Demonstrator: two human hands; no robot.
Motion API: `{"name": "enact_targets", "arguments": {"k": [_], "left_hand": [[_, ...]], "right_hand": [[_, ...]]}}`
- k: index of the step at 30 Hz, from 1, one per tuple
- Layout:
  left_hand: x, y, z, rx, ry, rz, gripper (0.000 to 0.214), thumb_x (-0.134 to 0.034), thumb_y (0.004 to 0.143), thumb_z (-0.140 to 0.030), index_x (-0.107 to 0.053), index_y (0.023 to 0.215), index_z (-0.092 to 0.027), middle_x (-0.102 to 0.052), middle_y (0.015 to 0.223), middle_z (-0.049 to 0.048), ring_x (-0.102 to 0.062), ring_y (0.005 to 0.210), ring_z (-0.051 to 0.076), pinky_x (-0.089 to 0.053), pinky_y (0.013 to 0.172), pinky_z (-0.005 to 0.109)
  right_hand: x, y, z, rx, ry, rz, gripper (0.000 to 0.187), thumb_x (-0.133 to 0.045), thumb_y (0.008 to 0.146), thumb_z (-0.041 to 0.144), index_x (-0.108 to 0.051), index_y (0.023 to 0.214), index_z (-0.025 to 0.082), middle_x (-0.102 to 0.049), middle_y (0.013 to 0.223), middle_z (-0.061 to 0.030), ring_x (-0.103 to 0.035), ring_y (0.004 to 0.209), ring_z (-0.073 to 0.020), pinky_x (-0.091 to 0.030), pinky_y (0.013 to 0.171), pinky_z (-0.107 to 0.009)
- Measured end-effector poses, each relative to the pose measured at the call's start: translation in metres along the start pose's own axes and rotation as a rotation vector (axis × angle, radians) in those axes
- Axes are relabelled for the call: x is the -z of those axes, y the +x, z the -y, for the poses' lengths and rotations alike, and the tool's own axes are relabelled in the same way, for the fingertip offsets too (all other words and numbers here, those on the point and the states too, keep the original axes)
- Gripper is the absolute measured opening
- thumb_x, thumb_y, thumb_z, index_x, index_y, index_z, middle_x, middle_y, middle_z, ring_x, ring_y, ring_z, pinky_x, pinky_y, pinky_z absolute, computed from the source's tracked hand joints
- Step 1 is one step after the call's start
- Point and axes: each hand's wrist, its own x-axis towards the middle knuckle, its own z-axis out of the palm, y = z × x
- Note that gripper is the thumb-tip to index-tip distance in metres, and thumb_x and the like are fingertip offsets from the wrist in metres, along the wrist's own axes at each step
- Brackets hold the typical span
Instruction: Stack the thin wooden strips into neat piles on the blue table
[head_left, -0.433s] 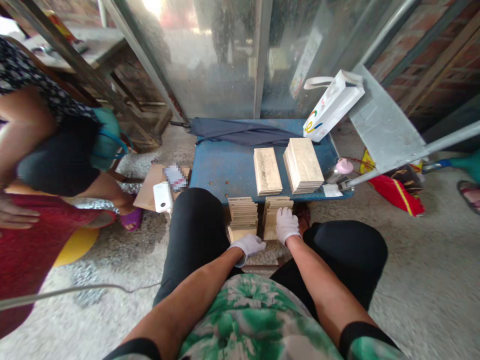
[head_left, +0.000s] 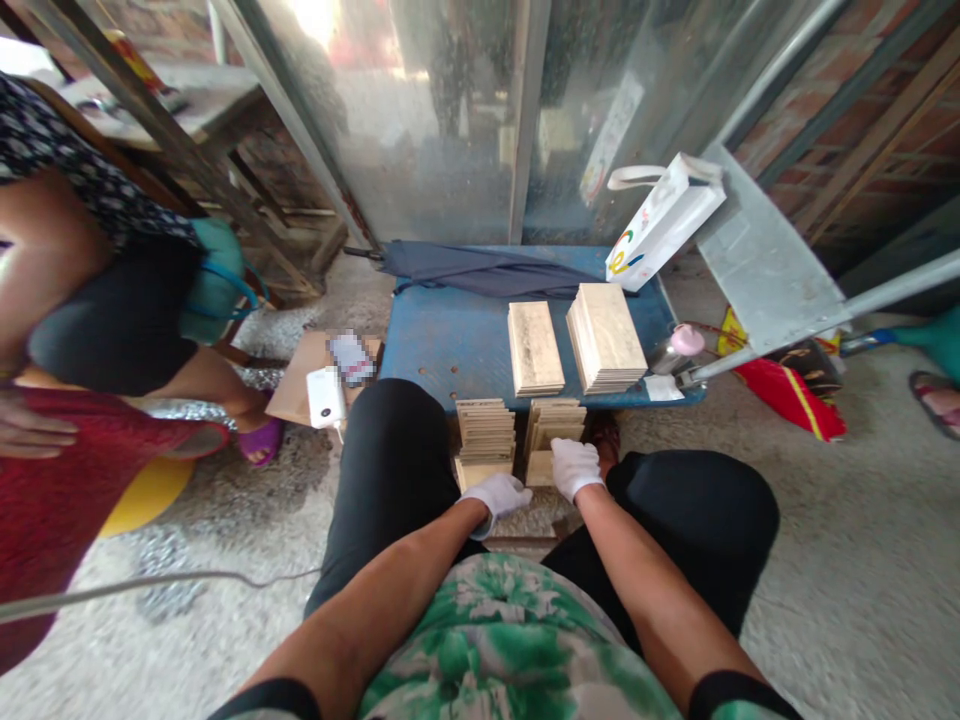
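Note:
Two rows of thin pale wooden boards stand between my knees, leaning one behind another. My left hand [head_left: 496,496], in a white glove, is at the near end of the left row of wooden boards [head_left: 486,432], fingers loosely stretched to the right. My right hand [head_left: 576,468], gloved too, has its fingers bent around the right edge of the front board in the right row of wooden boards [head_left: 541,466]. Its fingertips are partly hidden. Beyond the rows, a lower stack of boards [head_left: 535,346] and a taller stack of boards [head_left: 609,336] lie flat on a blue bench [head_left: 442,340].
A folded dark umbrella [head_left: 480,270], a white paper bag [head_left: 664,225] and a pink-lidded bottle [head_left: 681,346] are on the bench. Left, a white device [head_left: 325,398] lies on cardboard [head_left: 291,384]. A person [head_left: 97,310] sits at far left; another person's foot [head_left: 937,395] shows at right.
My right hand has come slightly down toward me along the front board's edge, and more of the right row shows. My left hand has hardly moved. The view has tilted slightly.

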Motion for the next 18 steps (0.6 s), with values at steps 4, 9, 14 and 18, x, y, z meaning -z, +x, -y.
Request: {"name": "enact_targets", "arguments": {"k": [4,9,14,18], "left_hand": [[-0.001,-0.001,-0.001,-0.012,-0.013,-0.019,0.032,-0.049,0.083,-0.038,-0.073,0.08,-0.017,-0.072,0.083,0.0077,-0.065,0.079,0.021,-0.045,0.071,0.025],[-0.002,-0.001,0.0,-0.014,-0.041,-0.043,0.029,-0.05,0.082,-0.035,-0.071,0.071,-0.018,-0.071,0.074,0.0054,-0.065,0.076,0.019,-0.045,0.069,0.023],[-0.005,0.001,0.003,-0.011,-0.073,-0.068,0.028,-0.051,0.081,-0.035,-0.071,0.072,-0.017,-0.07,0.071,0.0049,-0.064,0.075,0.019,-0.045,0.068,0.024],[-0.005,0.005,0.006,-0.028,-0.104,-0.107,0.027,-0.052,0.081,-0.034,-0.071,0.084,-0.015,-0.071,0.081,0.008,-0.065,0.079,0.021,-0.047,0.072,0.026]], "right_hand": [[0.001,-0.008,0.005,0.037,-0.03,0.148,0.023,-0.056,0.092,0.028,-0.064,0.103,0.011,-0.065,0.101,-0.0112,-0.063,0.095,-0.0209,-0.051,0.082,-0.037],[0.0,-0.01,0.01,0.084,-0.091,0.292,0.025,-0.059,0.091,0.032,-0.063,0.102,0.011,-0.065,0.104,-0.0081,-0.062,0.099,-0.0187,-0.051,0.088,-0.039],[0.015,-0.009,0.003,0.135,-0.097,0.325,0.029,-0.057,0.092,0.037,-0.061,0.107,0.013,-0.063,0.108,-0.0078,-0.061,0.1,-0.0184,-0.051,0.088,-0.038],[0.036,-0.012,-0.008,0.188,-0.072,0.321,0.032,-0.058,0.09,0.039,-0.064,0.107,0.013,-0.065,0.106,-0.0098,-0.063,0.097,-0.0186,-0.05,0.085,-0.035]]}}
